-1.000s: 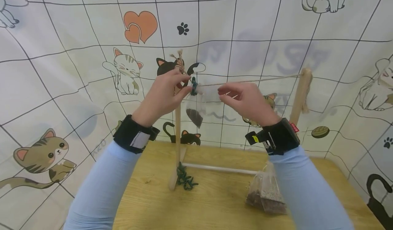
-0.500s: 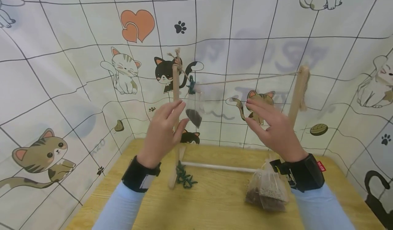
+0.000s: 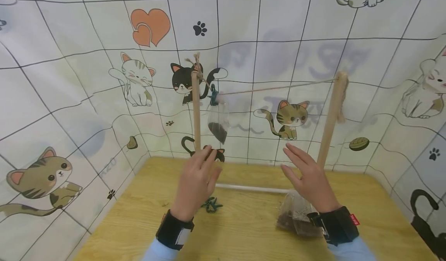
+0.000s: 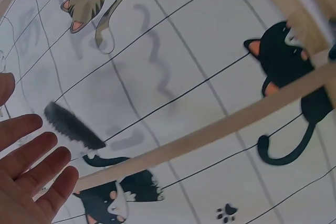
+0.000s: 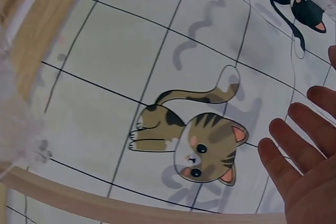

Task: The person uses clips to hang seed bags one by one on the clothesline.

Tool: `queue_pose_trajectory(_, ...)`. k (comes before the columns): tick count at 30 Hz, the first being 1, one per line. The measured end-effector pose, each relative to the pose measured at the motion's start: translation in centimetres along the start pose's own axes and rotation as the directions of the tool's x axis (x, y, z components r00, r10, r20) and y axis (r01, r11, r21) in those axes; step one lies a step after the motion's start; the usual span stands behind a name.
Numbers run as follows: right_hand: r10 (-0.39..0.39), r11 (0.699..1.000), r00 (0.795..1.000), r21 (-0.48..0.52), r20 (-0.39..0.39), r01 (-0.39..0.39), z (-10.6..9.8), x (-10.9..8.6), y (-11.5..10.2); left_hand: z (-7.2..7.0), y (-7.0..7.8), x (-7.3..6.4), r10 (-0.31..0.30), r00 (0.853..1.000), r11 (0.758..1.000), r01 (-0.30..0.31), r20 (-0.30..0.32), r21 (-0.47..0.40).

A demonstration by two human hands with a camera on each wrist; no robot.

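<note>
A small clear bag with dark contents hangs by a dark green clip near the left end of a sagging string. Below it, my left hand hovers over the table with fingers extended, holding nothing. My right hand is likewise raised with straight fingers, in front of the right post and just above the filled clear bags. Several green clips lie beside my left hand, which partly hides the pile. Both palms look bare in the wrist views.
Two upright wooden posts, left and right, carry the string. A pale rod runs low between them. The wooden table ends at a hanging cat-print cloth behind and at the sides.
Both hands have come away from the clip and string and dropped toward the table, fingers spreading. The clipped bag stays hanging. The view has shifted slightly.
</note>
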State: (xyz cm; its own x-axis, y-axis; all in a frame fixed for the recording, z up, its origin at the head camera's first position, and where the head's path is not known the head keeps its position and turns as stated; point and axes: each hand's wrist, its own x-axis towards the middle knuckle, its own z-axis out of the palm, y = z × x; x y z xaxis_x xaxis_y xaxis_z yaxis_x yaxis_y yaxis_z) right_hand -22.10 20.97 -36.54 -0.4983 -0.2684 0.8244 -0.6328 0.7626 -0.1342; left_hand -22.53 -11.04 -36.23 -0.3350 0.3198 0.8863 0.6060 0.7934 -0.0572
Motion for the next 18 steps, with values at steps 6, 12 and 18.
queue_pose_trajectory(6, 0.081, 0.997, 0.997, 0.005, 0.006, -0.081, 1.5, -3.2, 0.5, 1.3, 0.9, -2.7, -0.078, 0.996, 0.996, 0.080, 0.048, -0.030)
queue_pose_trajectory(12, 0.182, 0.982, 0.983, 0.044, 0.020, -0.183, 2.6, -6.0, 0.6, 2.2, 1.1, -4.4, -0.111, 0.991, 0.993, 0.114, 0.074, -0.044)
queue_pose_trajectory(18, 0.232, 0.971, 0.973, 0.053, 0.016, -0.232, 3.5, -7.7, 0.4, 3.2, 1.1, -5.8, -0.145, 0.984, 0.987, 0.151, 0.107, -0.046)
